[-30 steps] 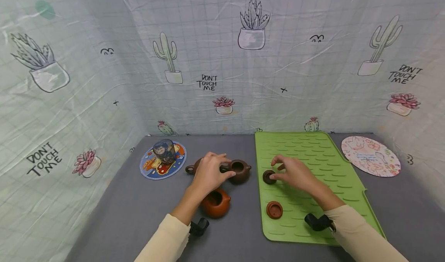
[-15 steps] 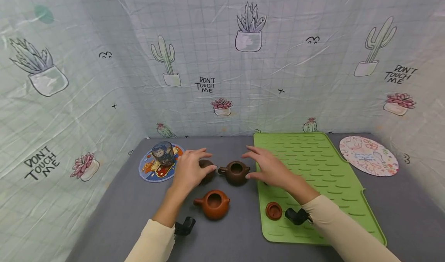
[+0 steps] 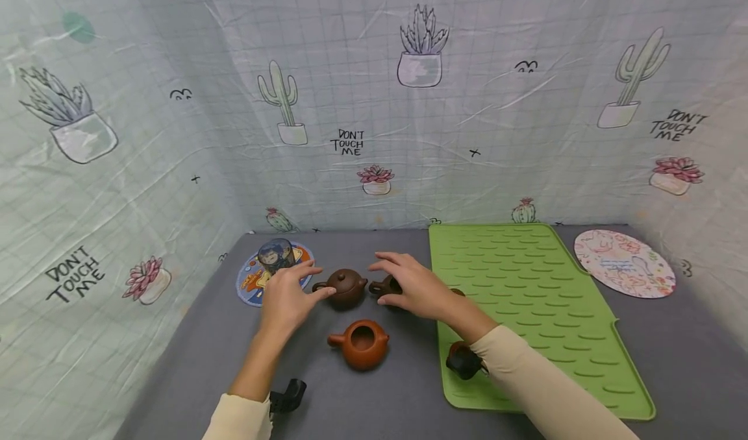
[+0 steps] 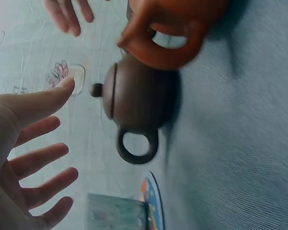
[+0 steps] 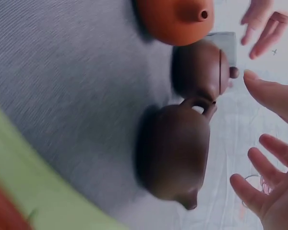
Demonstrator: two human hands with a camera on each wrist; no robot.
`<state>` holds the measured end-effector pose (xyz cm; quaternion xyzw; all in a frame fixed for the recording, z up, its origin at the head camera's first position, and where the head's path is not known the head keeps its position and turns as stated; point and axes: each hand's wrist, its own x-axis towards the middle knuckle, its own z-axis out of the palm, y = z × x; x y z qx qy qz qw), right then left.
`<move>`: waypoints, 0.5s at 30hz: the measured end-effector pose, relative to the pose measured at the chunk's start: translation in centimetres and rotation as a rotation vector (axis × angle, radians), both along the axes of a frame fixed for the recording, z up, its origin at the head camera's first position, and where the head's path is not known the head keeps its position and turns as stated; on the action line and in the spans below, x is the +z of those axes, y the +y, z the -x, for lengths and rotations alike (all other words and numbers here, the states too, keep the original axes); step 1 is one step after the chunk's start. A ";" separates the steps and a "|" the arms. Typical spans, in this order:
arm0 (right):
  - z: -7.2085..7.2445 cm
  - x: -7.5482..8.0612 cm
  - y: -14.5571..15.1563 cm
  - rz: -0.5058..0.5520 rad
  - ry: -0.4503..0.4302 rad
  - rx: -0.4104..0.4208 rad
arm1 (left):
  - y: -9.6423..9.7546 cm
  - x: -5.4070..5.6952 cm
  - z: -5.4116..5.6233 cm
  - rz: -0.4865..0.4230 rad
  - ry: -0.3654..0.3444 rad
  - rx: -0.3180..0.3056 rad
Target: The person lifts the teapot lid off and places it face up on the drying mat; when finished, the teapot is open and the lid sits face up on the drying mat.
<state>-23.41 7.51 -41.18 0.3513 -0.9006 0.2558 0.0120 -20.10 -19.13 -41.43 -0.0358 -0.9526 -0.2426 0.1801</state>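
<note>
A dark brown teapot (image 3: 346,289) with its lid on stands left of a second dark brown teapot (image 5: 175,151). My left hand (image 3: 286,300) hovers by the lidded pot's handle, fingers spread, apart from it in the left wrist view. Above the second brown pot is my right hand (image 3: 413,287), fingers extended and holding nothing; in the head view it covers much of that pot. Nearer me sits an orange-brown teapot (image 3: 363,346), its top uncovered. A dark lid (image 3: 458,292) and a reddish lid (image 3: 458,346) on the mat are mostly hidden by the right arm and wrist camera.
The green ridged mat (image 3: 543,336) lies right of the teapots. A dark glass (image 3: 274,255) stands on a colourful round coaster (image 3: 249,291) at the back left. A pink patterned round mat (image 3: 624,263) lies at the far right. Printed cloth hangs behind and at both sides.
My right hand has left the dark lid on the mat and moved left over the second brown teapot. The left hand has moved left, uncovering the lidded teapot and the orange-brown teapot's handle.
</note>
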 end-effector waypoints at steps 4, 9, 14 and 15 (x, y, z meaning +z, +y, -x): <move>0.1 0.3 -0.9 0.028 0.003 0.016 | -0.6 -0.7 -0.1 -0.016 0.001 0.010; 0.4 0.2 -2.2 0.031 0.044 0.043 | -0.9 -1.4 0.0 -0.022 -0.007 0.010; 0.7 -0.3 -3.5 -0.020 0.054 0.062 | -0.8 -2.2 0.1 -0.037 -0.029 0.028; 0.7 -0.4 -3.7 -0.029 0.058 0.065 | -0.8 -2.3 0.1 -0.043 -0.036 0.031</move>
